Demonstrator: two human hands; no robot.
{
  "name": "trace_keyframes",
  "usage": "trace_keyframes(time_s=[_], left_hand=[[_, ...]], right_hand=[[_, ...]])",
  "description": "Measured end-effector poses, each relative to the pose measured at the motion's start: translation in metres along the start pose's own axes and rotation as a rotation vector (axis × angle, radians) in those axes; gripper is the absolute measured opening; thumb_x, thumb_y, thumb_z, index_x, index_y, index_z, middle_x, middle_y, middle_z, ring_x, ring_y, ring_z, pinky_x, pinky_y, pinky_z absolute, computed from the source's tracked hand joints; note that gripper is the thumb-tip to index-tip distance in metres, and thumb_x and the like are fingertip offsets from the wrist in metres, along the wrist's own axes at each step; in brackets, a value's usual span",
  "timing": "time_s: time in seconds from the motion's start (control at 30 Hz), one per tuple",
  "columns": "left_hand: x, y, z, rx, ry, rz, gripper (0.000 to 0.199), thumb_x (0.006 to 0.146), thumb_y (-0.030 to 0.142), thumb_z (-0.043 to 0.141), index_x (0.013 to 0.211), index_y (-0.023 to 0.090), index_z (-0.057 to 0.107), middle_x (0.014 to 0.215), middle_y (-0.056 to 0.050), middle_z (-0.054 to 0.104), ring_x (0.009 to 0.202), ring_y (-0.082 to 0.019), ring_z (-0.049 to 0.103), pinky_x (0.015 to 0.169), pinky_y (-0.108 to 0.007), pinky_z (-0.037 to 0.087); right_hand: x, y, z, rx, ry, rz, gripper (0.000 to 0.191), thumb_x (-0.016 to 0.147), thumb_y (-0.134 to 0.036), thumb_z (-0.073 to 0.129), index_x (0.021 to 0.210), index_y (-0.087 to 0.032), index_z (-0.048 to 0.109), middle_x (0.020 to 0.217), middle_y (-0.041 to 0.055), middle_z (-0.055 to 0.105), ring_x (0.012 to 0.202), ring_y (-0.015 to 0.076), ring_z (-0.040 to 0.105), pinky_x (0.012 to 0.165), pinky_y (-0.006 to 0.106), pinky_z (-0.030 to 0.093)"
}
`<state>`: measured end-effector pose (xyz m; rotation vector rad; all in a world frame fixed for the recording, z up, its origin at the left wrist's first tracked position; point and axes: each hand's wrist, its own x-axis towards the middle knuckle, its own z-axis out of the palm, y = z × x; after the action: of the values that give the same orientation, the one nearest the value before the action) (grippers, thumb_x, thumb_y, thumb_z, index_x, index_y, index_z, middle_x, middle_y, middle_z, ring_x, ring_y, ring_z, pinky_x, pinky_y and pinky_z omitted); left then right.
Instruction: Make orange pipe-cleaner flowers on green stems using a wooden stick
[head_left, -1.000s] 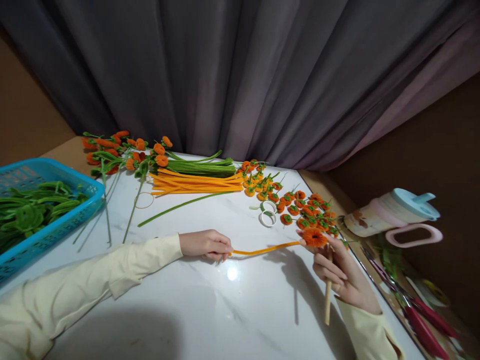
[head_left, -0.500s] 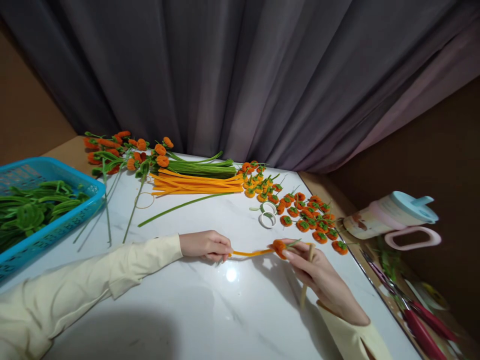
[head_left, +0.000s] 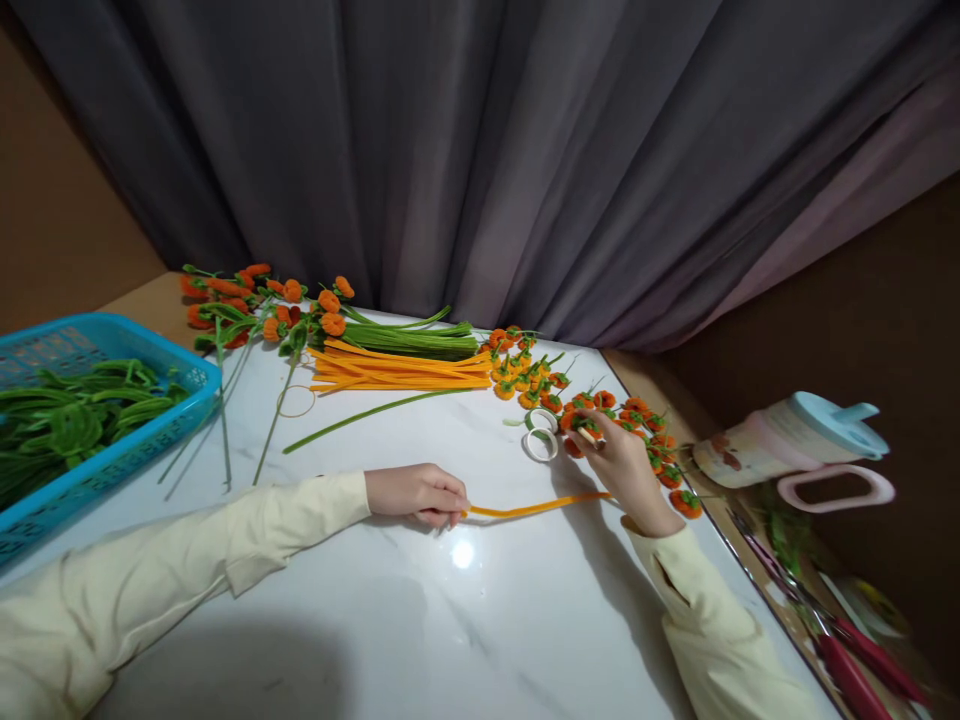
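Observation:
My left hand (head_left: 421, 496) pinches one end of an orange pipe cleaner (head_left: 536, 507). The pipe cleaner stretches right across the white tabletop to just below my right wrist. My right hand (head_left: 626, 468) is at the near left side of a pile of small orange pumpkin-shaped pieces with green tops (head_left: 637, 412). A pale wooden stick (head_left: 591, 438) pokes out between its closed fingers. Whether those fingertips also grip one of the pumpkin pieces is hidden. Left of that hand lie two white rings, apparently tape rolls (head_left: 541, 445).
Farther back are bundles of orange pipe cleaners (head_left: 397, 370) and green pipe cleaners (head_left: 412, 340). Orange flowers on stems (head_left: 247, 300) lie at back left, near a blue basket (head_left: 202, 385) of green pieces. A cup (head_left: 780, 435) and red-handled pliers (head_left: 847, 665) lie right.
My right hand has moved away and up to the pile, taking the pumpkin piece it held off the pipe cleaner's right end. My left hand keeps its pinch.

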<state>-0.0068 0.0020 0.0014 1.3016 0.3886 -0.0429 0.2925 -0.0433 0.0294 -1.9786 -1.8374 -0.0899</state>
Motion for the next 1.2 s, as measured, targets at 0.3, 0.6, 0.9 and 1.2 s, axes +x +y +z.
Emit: trace_keyframes(time_s=[0.3,0.6,0.9,1.2], left_hand=[[0.002,-0.001,0.000,-0.060,0.031,0.017,0.039,0.077,0.052,0.058,0.069,0.014,0.051,0.038,0.010,0.030,0.036,-0.005,0.019,0.041,-0.024,0.012],[0.004,-0.002,-0.002,-0.071,0.013,0.051,0.039,0.079,0.053,0.056,0.073,0.014,0.051,0.039,0.010,0.033,0.035,-0.005,0.021,0.039,-0.023,0.015],[0.003,-0.002,-0.002,-0.073,0.011,0.041,0.036,0.083,0.049,0.053,0.073,0.015,0.049,0.040,0.010,0.034,0.036,-0.005,0.021,0.040,-0.024,0.015],[0.001,0.001,-0.002,-0.067,-0.005,0.034,0.035,0.084,0.046,0.051,0.071,0.015,0.049,0.039,0.010,0.032,0.038,-0.006,0.020,0.043,-0.024,0.016]], right_hand=[[-0.028,-0.061,-0.013,0.079,0.098,-0.137,0.039,0.091,-0.032,0.039,0.117,-0.009,0.056,0.112,0.0201,0.058,0.084,0.0245,0.062,0.065,0.032,0.049],[-0.075,-0.113,0.002,0.676,-0.712,-0.160,0.052,0.098,-0.030,0.023,0.147,-0.015,0.018,0.069,-0.0006,0.054,0.060,0.0128,0.049,0.062,0.024,0.045],[-0.093,-0.121,0.026,0.731,-0.435,-0.105,0.046,0.094,-0.028,0.038,0.137,-0.013,0.038,0.066,-0.0008,0.053,0.055,0.0129,0.046,0.055,0.021,0.040],[-0.097,-0.123,0.027,0.662,-0.359,-0.091,0.037,0.095,-0.028,0.038,0.127,-0.013,0.047,0.071,0.0027,0.064,0.056,0.0139,0.056,0.055,0.021,0.045]])
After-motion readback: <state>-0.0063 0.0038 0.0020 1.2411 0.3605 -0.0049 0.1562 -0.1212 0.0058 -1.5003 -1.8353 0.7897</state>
